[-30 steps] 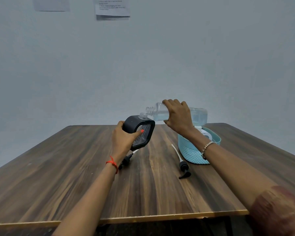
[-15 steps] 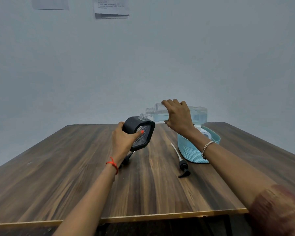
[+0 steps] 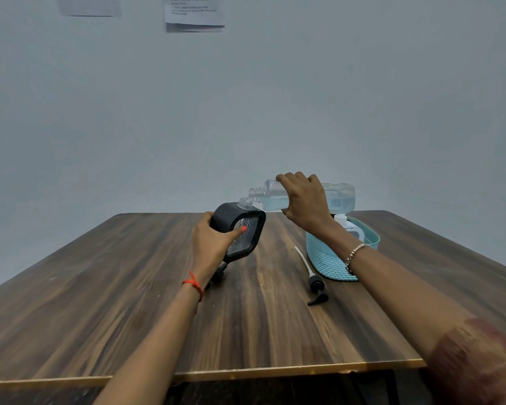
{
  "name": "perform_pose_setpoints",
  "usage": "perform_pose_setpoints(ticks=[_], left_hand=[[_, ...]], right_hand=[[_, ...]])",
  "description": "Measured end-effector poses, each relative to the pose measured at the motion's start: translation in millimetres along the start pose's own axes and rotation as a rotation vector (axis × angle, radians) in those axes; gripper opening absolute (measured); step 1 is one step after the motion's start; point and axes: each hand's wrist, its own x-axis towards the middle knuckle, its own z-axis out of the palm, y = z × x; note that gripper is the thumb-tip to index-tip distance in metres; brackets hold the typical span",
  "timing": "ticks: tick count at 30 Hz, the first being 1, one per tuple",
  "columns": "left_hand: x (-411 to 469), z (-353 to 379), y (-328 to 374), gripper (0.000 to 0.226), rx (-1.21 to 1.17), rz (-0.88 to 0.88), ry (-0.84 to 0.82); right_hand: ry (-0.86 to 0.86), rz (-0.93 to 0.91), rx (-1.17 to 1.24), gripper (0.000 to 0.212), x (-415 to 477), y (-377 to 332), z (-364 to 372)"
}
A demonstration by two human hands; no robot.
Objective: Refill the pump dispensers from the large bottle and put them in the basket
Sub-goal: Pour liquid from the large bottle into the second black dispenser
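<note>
My left hand (image 3: 211, 244) grips a black dispenser bottle (image 3: 240, 229) with a clear patterned front, tilted above the table, its clear neck open at the top. My right hand (image 3: 304, 200) holds the large clear bottle (image 3: 339, 197) of pale blue liquid almost on its side, its mouth right over the dispenser's neck. A black pump head with a white tube (image 3: 314, 283) lies on the table between my arms. Another black pump (image 3: 218, 274) lies partly hidden under my left hand. The teal basket (image 3: 324, 258) stands at the right with a white dispenser (image 3: 348, 226) inside.
The wooden table (image 3: 129, 302) ends in a front edge close to me. A plain wall rises behind the table, with sheets of paper (image 3: 193, 13) pinned high up.
Both hands and both bottles stay almost where they were; the large bottle's mouth sits slightly closer to the dispenser's neck.
</note>
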Motion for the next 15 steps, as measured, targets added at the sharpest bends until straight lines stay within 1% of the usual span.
perform_pose_setpoints(ticks=[15], left_hand=[[-2.4, -6.2, 1.9, 0.042, -0.022, -0.021, 0.013]], right_hand=[[0.001, -0.024, -0.004, 0.054, 3.6, -6.2, -0.7]])
